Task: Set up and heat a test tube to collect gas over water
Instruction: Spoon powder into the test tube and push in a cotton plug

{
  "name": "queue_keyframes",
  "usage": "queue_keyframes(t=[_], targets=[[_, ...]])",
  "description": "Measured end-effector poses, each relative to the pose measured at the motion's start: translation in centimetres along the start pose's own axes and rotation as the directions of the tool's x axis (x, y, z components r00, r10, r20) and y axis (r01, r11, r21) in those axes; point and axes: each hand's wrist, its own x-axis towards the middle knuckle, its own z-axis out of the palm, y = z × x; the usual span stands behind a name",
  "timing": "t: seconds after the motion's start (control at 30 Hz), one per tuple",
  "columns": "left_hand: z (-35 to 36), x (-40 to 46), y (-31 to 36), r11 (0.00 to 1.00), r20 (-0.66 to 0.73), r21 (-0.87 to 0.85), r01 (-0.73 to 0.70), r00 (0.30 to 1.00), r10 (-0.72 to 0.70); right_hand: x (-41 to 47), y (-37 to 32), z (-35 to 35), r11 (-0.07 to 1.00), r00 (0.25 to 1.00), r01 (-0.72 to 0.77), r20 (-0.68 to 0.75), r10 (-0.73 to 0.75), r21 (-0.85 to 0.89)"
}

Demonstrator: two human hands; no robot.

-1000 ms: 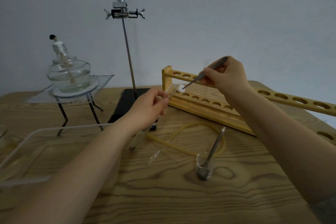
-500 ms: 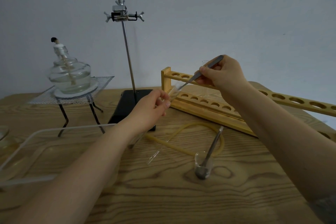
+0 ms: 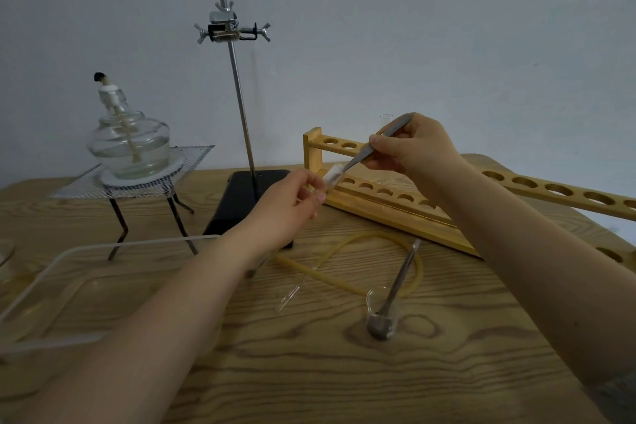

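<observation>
A glass trough (image 3: 51, 272) and an alcohol lamp (image 3: 129, 144) on a gauze tripod are seen at the left of the counter (image 3: 309, 372), unmoved since the earlier frames. The tilted test tube (image 3: 320, 194) is gripped by the curled fingers of the left hand (image 3: 289, 206), its mouth raised toward the rack (image 3: 395, 189). A white cotton wad (image 3: 334, 173), hidden half a second ago, is shown again at the tube mouth, pinched in tweezers (image 3: 375, 144) clamped by the right hand (image 3: 416, 151). Below, a spatula is left standing in a small beaker (image 3: 383, 315).
</observation>
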Motion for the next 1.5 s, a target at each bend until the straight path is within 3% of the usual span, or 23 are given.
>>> queue_keyframes(t=[0.37,0.6,0.97,1.1,1.3,1.37,1.5], targets=[[0.0,0.1,0.3,1.000,0.006,0.026,-0.009,1.000,0.009,0.5,-0.6,-0.7,0.998,0.997,-0.040,-0.061,0.042,0.044],[-0.1,0.2,0.2,0.999,-0.004,0.029,0.018,1.000,-0.018,0.8,-0.5,-1.3,0.999,0.987,0.046,-0.155,-0.045,0.003],[-0.2,0.1,0.2,0.999,-0.007,0.039,0.016,1.000,-0.016,0.1,0.1,0.2,0.988,0.993,0.100,-0.057,-0.107,-0.121],[-0.2,0.1,0.1,0.999,-0.007,0.045,0.013,1.000,-0.013,0.0,0.0,0.3,0.992,0.993,0.096,-0.056,-0.101,-0.087],[-0.3,0.2,0.0,0.998,-0.015,0.059,0.031,0.999,-0.031,0.8,-0.6,-1.3,0.995,0.980,0.097,-0.169,-0.101,-0.032],[-0.1,0.3,0.1,0.998,-0.010,0.050,0.028,1.000,-0.028,1.0,-0.8,-1.9,0.987,0.963,0.116,-0.231,-0.139,-0.111],[0.3,0.7,0.4,0.999,-0.003,0.034,0.015,1.000,-0.014,1.3,-1.1,-3.3,0.888,0.913,0.150,-0.283,-0.293,-0.434]])
